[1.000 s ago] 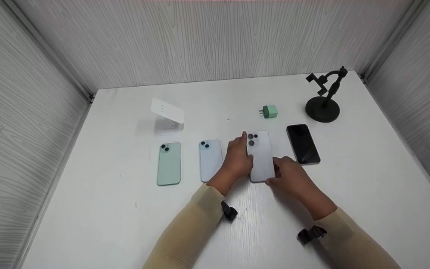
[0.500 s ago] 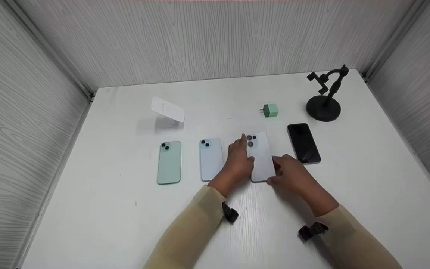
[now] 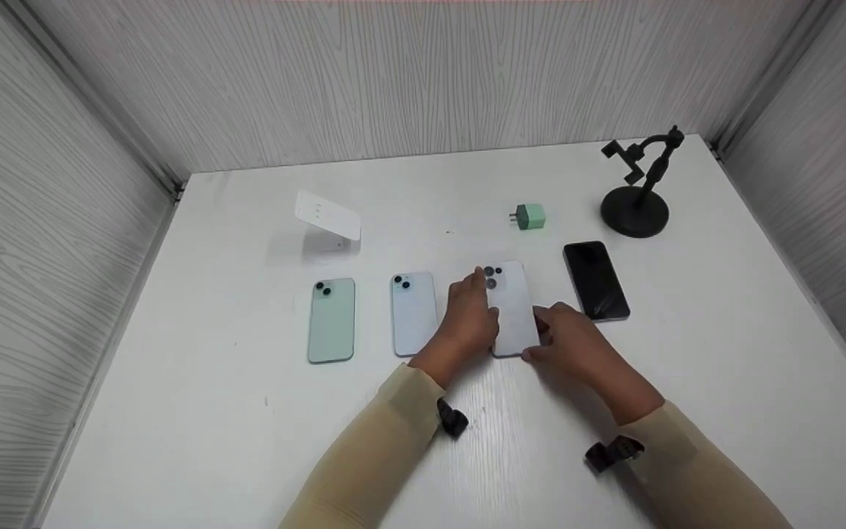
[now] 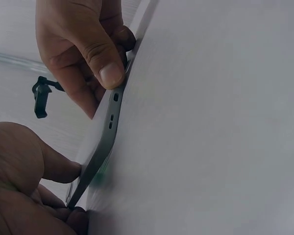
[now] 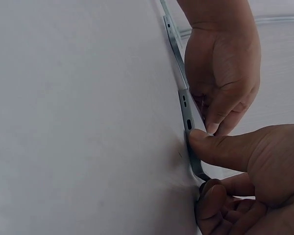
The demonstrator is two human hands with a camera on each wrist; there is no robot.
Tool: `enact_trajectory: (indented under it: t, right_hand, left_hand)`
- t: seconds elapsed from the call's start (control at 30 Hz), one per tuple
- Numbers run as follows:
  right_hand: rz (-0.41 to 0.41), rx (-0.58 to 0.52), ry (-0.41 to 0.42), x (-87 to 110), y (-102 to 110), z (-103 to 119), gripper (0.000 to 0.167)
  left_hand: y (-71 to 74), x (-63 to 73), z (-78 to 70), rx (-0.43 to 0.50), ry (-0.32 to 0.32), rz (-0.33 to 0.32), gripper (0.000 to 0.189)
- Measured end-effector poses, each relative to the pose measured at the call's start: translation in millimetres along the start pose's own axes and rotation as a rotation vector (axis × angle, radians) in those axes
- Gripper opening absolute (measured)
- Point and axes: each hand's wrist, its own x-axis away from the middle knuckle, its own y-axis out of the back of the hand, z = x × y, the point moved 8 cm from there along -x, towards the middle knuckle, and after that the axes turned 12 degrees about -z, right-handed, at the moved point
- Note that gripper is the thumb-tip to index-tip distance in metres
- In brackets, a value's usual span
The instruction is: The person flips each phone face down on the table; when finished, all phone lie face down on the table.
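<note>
A white phone point(image 3: 513, 312) lies camera side up on the table, and both hands are at it. My left hand point(image 3: 467, 316) holds its left edge, thumb low on that side and index finger reaching up near the cameras. At the lower right corner my right hand point(image 3: 570, 342) grips the phone, its thumb against the bottom edge beside the port, as the right wrist view shows, and its fingers curled at the right side. A pale blue phone point(image 3: 413, 312) lies just left, partly behind the left wrist; farther left is a green phone point(image 3: 332, 323).
A black phone point(image 3: 596, 281) lies screen up to the right. Behind stand a black stand with a round base point(image 3: 634, 213), a green plug charger point(image 3: 531, 216) and a white tilted stand point(image 3: 328, 214). Walls point(image 3: 423, 81) close the table at the back and sides.
The white phone has shifted slightly toward me and its top a little to the left, with both hands still on it. The other things stay in place.
</note>
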Motion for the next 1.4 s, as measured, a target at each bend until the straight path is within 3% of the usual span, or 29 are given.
enact_trajectory:
  t: [0.23, 0.33, 0.63, 0.9, 1.07, 1.17, 1.23, 1.33, 1.4]
  right_hand:
    - [0.003, 0.006, -0.002, -0.3, 0, 0, 0.043]
    - [0.006, 0.015, 0.001, -0.4, 0, -1, 0.049]
    - [0.007, 0.053, 0.012, -0.5, -2, 0, 0.052]
    - [0.021, 0.035, -0.019, 0.0, -2, -2, 0.063]
    - [0.019, 0.03, -0.015, 0.0, -1, -2, 0.054]
    - [-0.006, 0.029, -0.004, 0.7, 2, -2, 0.033]
    - [-0.042, 0.025, -0.003, 1.4, 7, -4, 0.029]
    - [-0.106, 0.014, -0.038, 2.9, 21, -12, 0.036]
    - [-0.146, 0.014, -0.065, 3.1, 33, -18, 0.05]
  left_hand:
    - [-0.3, -0.7, -2.2, -0.059, -0.022, -0.004, 0.072]
    - [0.9, 0.7, -3.6, -0.084, -0.032, 0.0, 0.071]
    - [-0.2, 4.4, -11.2, -0.222, -0.108, -0.013, 0.063]
    - [-0.7, 6.4, -10.3, -0.234, -0.098, 0.019, 0.061]
    - [-1.8, 6.1, -8.2, -0.228, -0.086, 0.022, 0.061]
    - [-2.4, 5.6, -8.6, -0.231, -0.092, 0.017, 0.061]
    - [-2.6, 5.5, -8.8, -0.233, -0.096, 0.015, 0.061]
    - [-3.0, 5.7, -8.0, -0.236, -0.097, 0.021, 0.061]
    - [-3.1, 5.5, -7.1, -0.234, -0.097, 0.026, 0.061]
